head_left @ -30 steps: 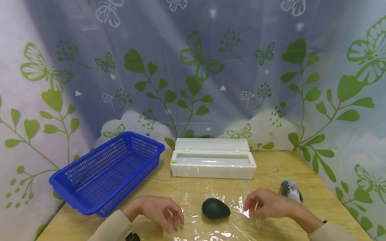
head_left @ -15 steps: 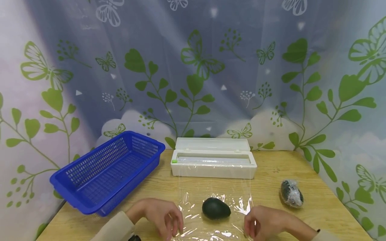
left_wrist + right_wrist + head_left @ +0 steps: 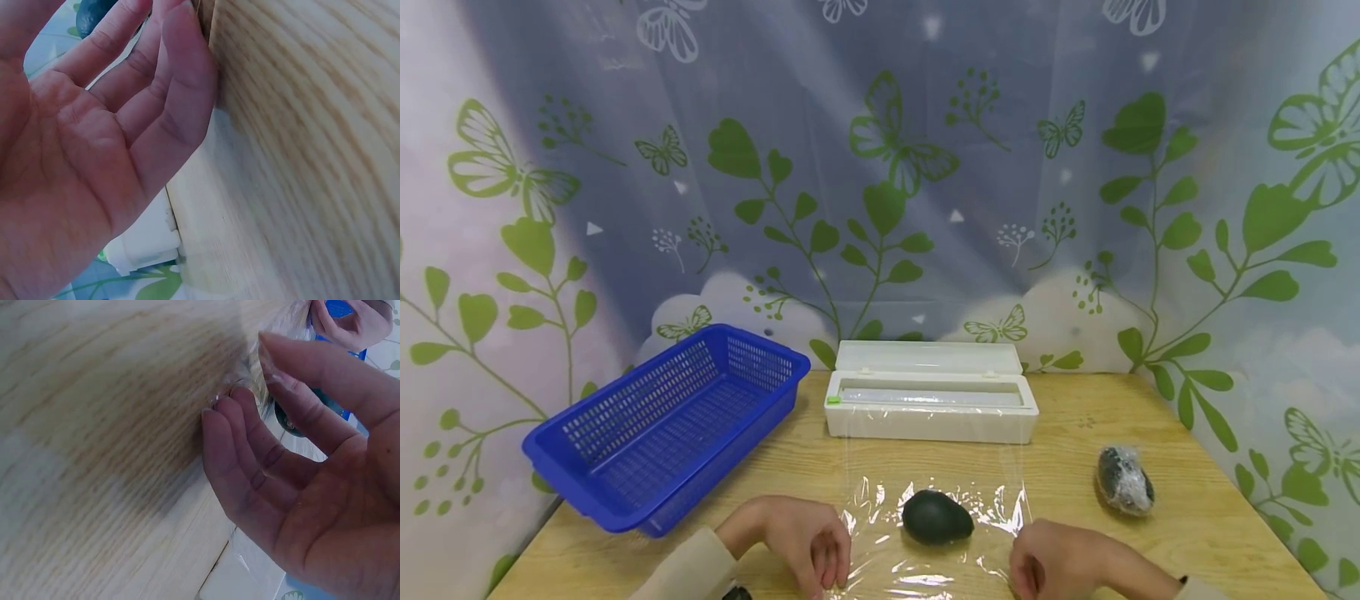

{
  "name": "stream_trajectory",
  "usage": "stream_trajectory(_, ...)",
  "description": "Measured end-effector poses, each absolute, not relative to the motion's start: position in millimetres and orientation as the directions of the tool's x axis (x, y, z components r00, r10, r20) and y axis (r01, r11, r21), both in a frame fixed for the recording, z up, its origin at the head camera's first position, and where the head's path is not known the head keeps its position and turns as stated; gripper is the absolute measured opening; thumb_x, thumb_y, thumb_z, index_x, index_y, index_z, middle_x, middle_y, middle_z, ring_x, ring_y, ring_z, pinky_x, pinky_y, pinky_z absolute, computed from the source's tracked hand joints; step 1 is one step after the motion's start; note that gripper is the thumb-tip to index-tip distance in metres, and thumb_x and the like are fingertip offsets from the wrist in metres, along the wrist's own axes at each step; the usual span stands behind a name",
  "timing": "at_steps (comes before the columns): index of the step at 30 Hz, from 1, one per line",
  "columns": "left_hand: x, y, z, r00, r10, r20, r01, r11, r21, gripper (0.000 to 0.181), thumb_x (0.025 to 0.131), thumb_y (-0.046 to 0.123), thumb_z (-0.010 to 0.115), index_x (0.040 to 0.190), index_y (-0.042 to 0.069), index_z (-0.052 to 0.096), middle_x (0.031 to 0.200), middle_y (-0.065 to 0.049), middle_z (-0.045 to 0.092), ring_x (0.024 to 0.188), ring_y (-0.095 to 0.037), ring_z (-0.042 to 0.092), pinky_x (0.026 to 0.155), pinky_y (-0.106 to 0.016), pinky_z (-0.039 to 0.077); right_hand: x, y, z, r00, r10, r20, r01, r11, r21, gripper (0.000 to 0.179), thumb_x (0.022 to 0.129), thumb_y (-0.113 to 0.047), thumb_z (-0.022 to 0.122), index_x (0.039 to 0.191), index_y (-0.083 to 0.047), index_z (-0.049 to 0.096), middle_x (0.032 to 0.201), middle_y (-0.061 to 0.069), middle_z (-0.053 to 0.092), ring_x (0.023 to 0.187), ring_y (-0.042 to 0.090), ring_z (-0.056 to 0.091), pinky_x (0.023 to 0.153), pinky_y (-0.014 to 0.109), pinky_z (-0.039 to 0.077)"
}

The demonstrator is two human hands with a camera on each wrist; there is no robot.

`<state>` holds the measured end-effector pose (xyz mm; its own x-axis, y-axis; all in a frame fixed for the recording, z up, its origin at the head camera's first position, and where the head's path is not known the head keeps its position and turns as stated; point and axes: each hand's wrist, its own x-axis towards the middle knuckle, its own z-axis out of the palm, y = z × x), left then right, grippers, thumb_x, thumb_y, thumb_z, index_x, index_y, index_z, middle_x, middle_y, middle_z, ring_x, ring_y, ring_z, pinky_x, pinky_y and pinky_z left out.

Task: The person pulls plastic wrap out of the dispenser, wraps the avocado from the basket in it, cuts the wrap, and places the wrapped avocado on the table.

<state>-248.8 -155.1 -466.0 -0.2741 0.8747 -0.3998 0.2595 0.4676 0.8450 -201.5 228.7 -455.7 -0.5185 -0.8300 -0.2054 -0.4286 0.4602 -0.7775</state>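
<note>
The near end of the clear film [image 3: 880, 550] runs out of the bottom of the head view, so its front border and the worktop's near side cannot be seen. The left hand [image 3: 808, 542] has its fingers bent down at the film's left side, but its fingertips are partly cut off in the left wrist view, so I cannot tell whether this grip has hold of the film. The right hand [image 3: 1060, 557] covers the film's opposite side; in the right wrist view its grip pinches a glossy bit of film between thumb and forefinger, the other fingers curved near the wood. The film's side borders are faint, showing mainly through glints, and its far end reaches the white box [image 3: 932, 425] with a raised lid. Bare worktop [image 3: 1195, 525] lies outside the right hand, with a film-wrapped dark fruit [image 3: 1125, 481] near it, and a strip of wood separates the left hand from the blue basket [image 3: 730, 456]. On the film, between the hands and touching neither, the dark green fruit [image 3: 937, 517] lies on its side, unwrapped, smooth and faintly shiny, its narrower end pointing right.
</note>
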Motion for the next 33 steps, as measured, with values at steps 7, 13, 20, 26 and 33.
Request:
stream_trajectory(7,-250,-160,-467,-0.286,0.874,-0.393,0.285,0.469,0.836,0.022,0.074,-0.001,0.077,0.094,-0.007,0.069,0.078,-0.025,0.066,0.06,0.003,0.059,0.056,-0.009,0.048,-209,237,-453,-0.541,-0.822,-0.178,-0.474,0.473,-0.743,0.01,0.075,0.001,0.067,0.074,-0.009,0.066,0.067,-0.009,0.061,0.06,-0.009,0.047,0.053,0.014,0.046)
stream_trajectory(13,-249,-162,-466,-0.292,0.888,-0.356,0.307,0.439,0.844,0.022,0.074,0.001,0.078,0.092,-0.006,0.069,0.077,-0.027,0.065,0.06,0.003,0.057,0.055,-0.008,0.046,-216,245,-445,-0.568,-0.805,-0.169,-0.426,0.464,-0.777,0.01,0.079,0.003,0.064,0.078,-0.007,0.063,0.07,-0.011,0.058,0.06,-0.008,0.049,0.052,0.015,0.046)
stream_trajectory(20,-250,-160,-466,-0.3,0.915,-0.271,0.339,0.368,0.866,0.015,0.078,0.002,0.075,0.087,-0.007,0.067,0.078,-0.032,0.062,0.06,0.006,0.054,0.055,-0.008,0.044,-220,245,-439,-0.54,-0.821,-0.187,-0.327,0.409,-0.852,0.006,0.081,0.007,0.061,0.081,0.001,0.062,0.068,0.024,0.06,0.056,-0.006,0.046,0.05,0.011,0.039)
stream_trajectory(26,-246,-153,-469,-0.323,0.908,-0.265,0.373,0.38,0.846,0.022,0.075,0.009,0.08,0.086,-0.004,0.067,0.07,-0.02,0.063,0.058,0.006,0.053,0.053,-0.008,0.043,-221,245,-440,-0.548,-0.813,-0.198,-0.321,0.423,-0.847,0.008,0.08,0.009,0.06,0.081,0.001,0.062,0.066,0.02,0.062,0.055,-0.005,0.049,0.048,0.012,0.042)
stream_trajectory(33,-249,-151,-467,-0.32,0.915,-0.245,0.428,0.37,0.824,0.012,0.078,0.007,0.076,0.081,-0.002,0.07,0.073,-0.023,0.066,0.057,0.009,0.052,0.052,-0.008,0.044,-222,246,-440,-0.557,-0.805,-0.203,-0.311,0.429,-0.848,0.008,0.082,0.005,0.062,0.081,-0.003,0.062,0.065,0.009,0.061,0.056,-0.004,0.048,0.05,0.013,0.042)
